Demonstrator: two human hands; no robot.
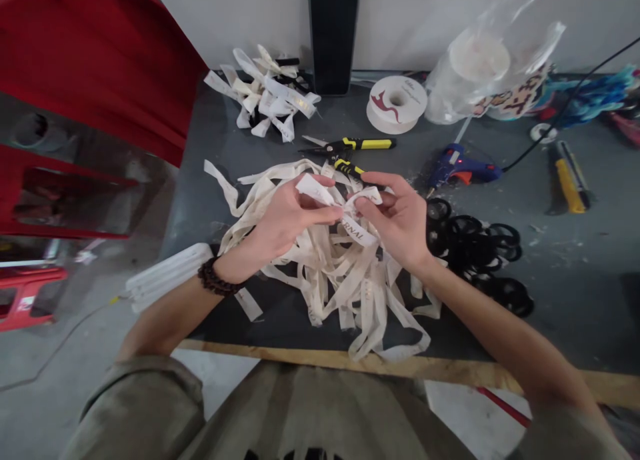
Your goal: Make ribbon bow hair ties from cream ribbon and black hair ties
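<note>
Both my hands pinch one white printed ribbon (358, 230) above a heap of cut ribbon strips (320, 273). My left hand (287, 217) is closed on its left part, where one end sticks up between thumb and fingers. With thumb and forefinger, my right hand (397, 220) grips the right part. The ribbon looks looped or knotted in the middle, and a lettered tail hangs below. Just beyond my fingers lie yellow-and-black snips (345, 150) with their blades apart. Black hair ties (470, 243) are piled to the right of my right hand.
At the back left is a pile of finished-looking ribbon bows (270, 93). A ribbon spool (397, 105) and a plastic-wrapped roll (473, 67) stand at the back. A blue glue gun (460, 165) with a cord and a yellow utility knife (570, 178) lie right. Red stools (90, 60) are left.
</note>
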